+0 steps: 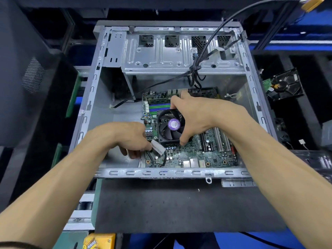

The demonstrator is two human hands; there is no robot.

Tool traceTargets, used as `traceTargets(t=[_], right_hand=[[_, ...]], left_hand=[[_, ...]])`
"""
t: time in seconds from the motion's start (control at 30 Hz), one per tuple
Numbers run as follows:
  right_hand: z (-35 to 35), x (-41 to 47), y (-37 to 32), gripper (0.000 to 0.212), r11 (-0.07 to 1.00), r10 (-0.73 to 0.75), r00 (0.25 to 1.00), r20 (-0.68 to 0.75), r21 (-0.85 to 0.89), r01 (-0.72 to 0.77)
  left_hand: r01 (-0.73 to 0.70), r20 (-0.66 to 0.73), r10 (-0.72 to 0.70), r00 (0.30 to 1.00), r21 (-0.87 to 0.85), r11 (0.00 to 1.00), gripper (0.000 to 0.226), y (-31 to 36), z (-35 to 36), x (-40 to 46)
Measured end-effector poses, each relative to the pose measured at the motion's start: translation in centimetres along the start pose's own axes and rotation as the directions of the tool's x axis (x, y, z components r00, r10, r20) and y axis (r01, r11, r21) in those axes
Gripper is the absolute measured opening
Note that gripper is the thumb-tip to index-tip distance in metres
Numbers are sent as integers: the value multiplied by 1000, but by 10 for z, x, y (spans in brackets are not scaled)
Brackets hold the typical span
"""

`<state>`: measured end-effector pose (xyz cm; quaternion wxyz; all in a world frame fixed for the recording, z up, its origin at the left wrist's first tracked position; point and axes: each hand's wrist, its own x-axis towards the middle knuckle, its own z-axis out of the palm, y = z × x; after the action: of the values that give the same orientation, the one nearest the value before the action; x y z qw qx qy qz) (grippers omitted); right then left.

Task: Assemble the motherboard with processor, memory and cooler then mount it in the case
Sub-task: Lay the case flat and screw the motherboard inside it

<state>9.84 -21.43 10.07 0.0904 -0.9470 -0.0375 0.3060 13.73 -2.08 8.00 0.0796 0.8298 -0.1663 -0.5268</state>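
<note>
The green motherboard [194, 153] lies inside the open grey case [161, 174], toward its right half. A black cooler fan [169, 126] with a purple hub sticker sits on the board. My right hand [195, 114] grips the cooler, fingers over its far edge and thumb at its near right corner. My left hand [129, 137] is at the board's left edge and pinches a white connector [158, 147] with a black cable running down from it. Green and blue memory slots [159, 106] show behind the cooler.
A black cable bundle [195, 69] hangs from above into the case by the drive cage [179, 53]. A hard drive [285, 85] lies to the right outside the case. A dark mat [170, 203] lies in front of the case. A yellow object [98, 241] sits at the bottom left.
</note>
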Motion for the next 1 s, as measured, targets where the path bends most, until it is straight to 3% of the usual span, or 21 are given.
traceTargets(t=[0.2,0.27,0.4,0.53,0.63,0.87,1.0], right_hand=[[6,-2,7,115,1000,-6,997,-82,-3,6],[5,-3,7,117,1000,7,998,-54,5,-7],[-1,-4,3,100,1000,-9,1000,-14,25,10],[0,-6,-2,105,999,-31,999,-31,-11,30],[4,-9,-2,104,999,-50,996,-71,7,51],[0,-3,-1,114,1000,-14,1000,7,5,14],[5,-4,0,109,1000,-19,998,-59,22,21]], left_hand=[[-13,-102,3,995,-102,995,17,4,-5,-1],[-16,-112,-1,994,-154,988,16,6,-4,0],[4,-158,-35,987,-187,982,21,9,0,3],[10,-249,-56,967,-180,984,13,7,1,5],[28,-246,-70,967,-170,985,12,8,1,4],[16,-250,-74,965,-224,974,26,5,1,4],[8,-257,-67,964,-222,975,20,8,0,5]])
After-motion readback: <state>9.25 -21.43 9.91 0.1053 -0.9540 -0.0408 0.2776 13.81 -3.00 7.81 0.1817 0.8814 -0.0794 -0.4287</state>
